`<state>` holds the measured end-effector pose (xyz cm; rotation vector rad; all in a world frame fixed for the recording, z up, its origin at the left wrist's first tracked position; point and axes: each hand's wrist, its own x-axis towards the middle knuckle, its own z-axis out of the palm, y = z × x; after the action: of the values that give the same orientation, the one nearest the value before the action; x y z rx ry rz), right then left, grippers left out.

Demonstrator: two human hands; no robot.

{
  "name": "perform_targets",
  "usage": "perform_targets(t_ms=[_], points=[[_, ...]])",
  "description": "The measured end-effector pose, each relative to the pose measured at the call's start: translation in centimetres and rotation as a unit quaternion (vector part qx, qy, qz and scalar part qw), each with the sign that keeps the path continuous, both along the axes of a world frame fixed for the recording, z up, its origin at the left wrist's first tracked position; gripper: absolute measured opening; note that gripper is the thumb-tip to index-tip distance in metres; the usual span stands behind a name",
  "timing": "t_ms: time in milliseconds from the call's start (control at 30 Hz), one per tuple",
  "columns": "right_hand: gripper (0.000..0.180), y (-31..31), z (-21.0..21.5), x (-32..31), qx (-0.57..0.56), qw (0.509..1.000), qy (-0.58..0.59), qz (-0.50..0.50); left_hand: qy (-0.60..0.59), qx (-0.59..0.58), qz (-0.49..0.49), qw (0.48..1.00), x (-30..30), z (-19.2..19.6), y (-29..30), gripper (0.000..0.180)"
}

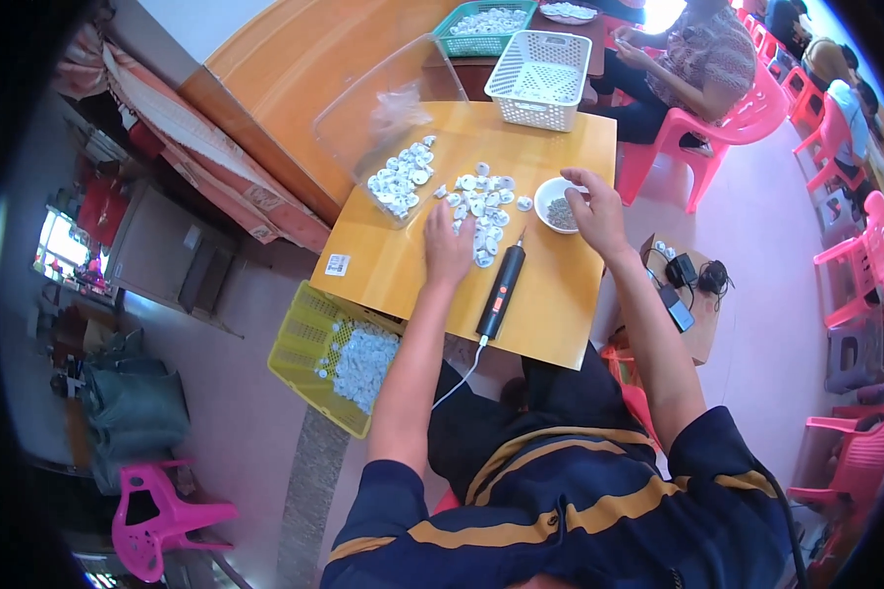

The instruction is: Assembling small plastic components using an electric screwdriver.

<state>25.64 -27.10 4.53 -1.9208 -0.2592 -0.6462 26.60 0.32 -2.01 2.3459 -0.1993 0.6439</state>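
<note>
My left hand (448,245) lies flat on the yellow table (393,265), its fingers touching a spread of small white round parts (481,196). My right hand (592,208) reaches over a small white bowl (550,191) of tiny dark screws, fingertips pinching at its rim; whether it holds a screw I cannot tell. A black electric screwdriver (501,290) with a white cable lies on the table between my hands. A tilted clear plastic bin (388,118) spills more white parts (400,179) at the left.
A yellow basket (309,344) of white parts sits on the floor by the table's left edge. An empty white basket (540,74) and a green basket (481,25) stand beyond. Another person sits on a pink chair (746,113). A small stool (688,294) holds chargers.
</note>
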Motion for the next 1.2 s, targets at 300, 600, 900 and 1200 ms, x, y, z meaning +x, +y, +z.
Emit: perform_targets(t_ms=[300,600,900,1200], points=[[0.015,-2.6,-2.3,3.3,-0.303,0.948,0.094,-0.023,0.229,0.117,-0.029,0.966,-11.9,6.5,-4.3,0.053],[0.014,-1.4,-4.4,5.6,-0.477,0.862,0.173,-0.008,0.243,0.153,-0.014,0.958,-11.5,3.4,-5.5,0.048],[0.022,-0.9,-3.2,5.8,-0.537,0.817,0.209,0.019,0.373,-0.422,-0.092,0.821,-19.4,4.5,-2.5,0.028],[0.016,-1.6,-3.2,6.8,-0.365,0.926,0.1,0.009,0.314,-0.557,-0.159,0.752,-30.0,1.5,-2.3,0.032]])
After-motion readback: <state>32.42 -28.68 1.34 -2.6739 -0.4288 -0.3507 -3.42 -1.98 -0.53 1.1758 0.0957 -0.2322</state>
